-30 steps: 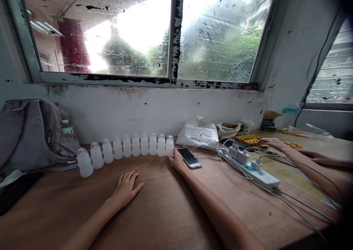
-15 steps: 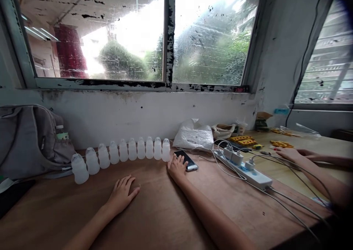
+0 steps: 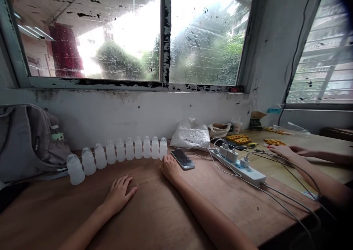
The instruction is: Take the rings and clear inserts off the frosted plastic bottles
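Observation:
Several frosted white bottles with clear caps stand in a curved row on the brown table (image 3: 132,213), from the leftmost bottle (image 3: 75,171) to the rightmost bottle (image 3: 163,149). My left hand (image 3: 120,195) lies flat on the table in front of the row, fingers spread, holding nothing. Just in front of the rightmost bottle rests my right hand (image 3: 169,168), its fingers slightly bent and nothing visible in it; whether it touches the bottle I cannot tell. A dark phone (image 3: 180,159) lies right beside it.
A grey backpack (image 3: 24,143) sits at the left. Behind the phone is a silvery bag (image 3: 190,135). A white power strip (image 3: 249,173) with plugs and cables lies to the right. Another person's hands (image 3: 284,152) are near yellow pieces (image 3: 274,142) on the lighter table.
My right hand has moved off the phone to its left side, toward the rightmost bottle. My left hand stays flat on the table. The view has shifted slightly.

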Available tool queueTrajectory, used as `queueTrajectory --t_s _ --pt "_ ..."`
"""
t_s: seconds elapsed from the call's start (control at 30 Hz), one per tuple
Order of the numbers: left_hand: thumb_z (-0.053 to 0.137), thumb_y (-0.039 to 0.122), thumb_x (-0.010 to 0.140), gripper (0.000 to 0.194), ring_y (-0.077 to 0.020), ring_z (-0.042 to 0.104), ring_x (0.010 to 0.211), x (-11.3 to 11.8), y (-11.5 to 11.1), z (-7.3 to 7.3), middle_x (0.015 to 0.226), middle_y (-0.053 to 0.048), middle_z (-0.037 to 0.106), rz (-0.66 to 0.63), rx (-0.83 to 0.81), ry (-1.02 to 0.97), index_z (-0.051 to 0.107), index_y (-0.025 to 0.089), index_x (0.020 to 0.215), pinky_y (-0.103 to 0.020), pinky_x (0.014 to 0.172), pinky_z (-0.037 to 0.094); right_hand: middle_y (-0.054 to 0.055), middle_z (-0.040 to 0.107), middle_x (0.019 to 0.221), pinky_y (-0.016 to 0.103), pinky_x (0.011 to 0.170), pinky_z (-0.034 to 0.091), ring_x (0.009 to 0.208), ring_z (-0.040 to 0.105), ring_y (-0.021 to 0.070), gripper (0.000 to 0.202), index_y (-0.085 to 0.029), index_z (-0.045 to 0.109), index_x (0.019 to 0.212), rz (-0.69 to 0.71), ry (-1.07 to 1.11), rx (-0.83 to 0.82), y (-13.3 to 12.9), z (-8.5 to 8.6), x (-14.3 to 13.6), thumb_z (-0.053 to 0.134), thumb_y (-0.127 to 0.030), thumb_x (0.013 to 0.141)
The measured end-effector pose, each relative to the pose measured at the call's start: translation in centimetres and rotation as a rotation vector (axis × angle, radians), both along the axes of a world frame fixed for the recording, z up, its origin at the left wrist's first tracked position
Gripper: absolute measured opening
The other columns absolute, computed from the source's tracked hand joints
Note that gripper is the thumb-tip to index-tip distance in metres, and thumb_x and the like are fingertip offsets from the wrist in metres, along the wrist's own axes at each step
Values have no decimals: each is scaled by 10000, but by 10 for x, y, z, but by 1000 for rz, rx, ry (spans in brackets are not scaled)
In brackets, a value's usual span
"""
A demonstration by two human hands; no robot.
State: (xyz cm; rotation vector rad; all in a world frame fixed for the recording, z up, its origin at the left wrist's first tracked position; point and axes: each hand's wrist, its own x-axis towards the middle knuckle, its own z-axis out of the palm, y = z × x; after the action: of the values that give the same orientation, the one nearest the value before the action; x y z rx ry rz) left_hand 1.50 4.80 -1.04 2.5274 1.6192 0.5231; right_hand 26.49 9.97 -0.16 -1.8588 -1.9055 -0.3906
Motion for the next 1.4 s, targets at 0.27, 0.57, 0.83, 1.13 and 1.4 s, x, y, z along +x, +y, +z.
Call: queueTrajectory --t_s 0.27,0.57,0.83,1.13,1.4 --pt "287 547 796 542 -239 352 1177 1 -1 -4 1260 -82 440 4 30 -7 454 199 1178 -415 990 215 37 547 843 249 726 328 801 468 155 105 -177 534 812 521 -111 -48 -27 -5 -50 445 -158 760" --pt "359 371 820 272 -214 517 871 17 35 18 912 -57 573 -139 219 62 569 207 876 -336 790 372 83 540 861 262 674 402 771 527 182 265 -134 430 1026 122 500 92 7 -12 -32 355 -149 773" --pt "344 246 833 230 -190 510 869 42 71 8 887 -60 566 -64 235 -15 555 181 897 -292 753 396 219 406 1136 319 800 360 1039 422 280 567 -40 238 1213 -210 676 136 37 -8 -7 425 -324 759" --pt "355 238 837 223 -180 519 901 33 65 3 930 -52 571 -107 248 -85 548 181 932 -292 803 408 160 489 1001 367 714 357 861 489 279 433 -152 440 1077 -277 657 165 48 -5 -9 453 -428 743" --pt "344 195 843 339 -216 278 1228 34 48 10 1275 -100 379 -23 595 -145 394 189 1178 -396 1026 171 117 479 1069 337 850 292 988 403 247 407 -140 429 1065 134 249 236 24 1 -34 502 -323 710"
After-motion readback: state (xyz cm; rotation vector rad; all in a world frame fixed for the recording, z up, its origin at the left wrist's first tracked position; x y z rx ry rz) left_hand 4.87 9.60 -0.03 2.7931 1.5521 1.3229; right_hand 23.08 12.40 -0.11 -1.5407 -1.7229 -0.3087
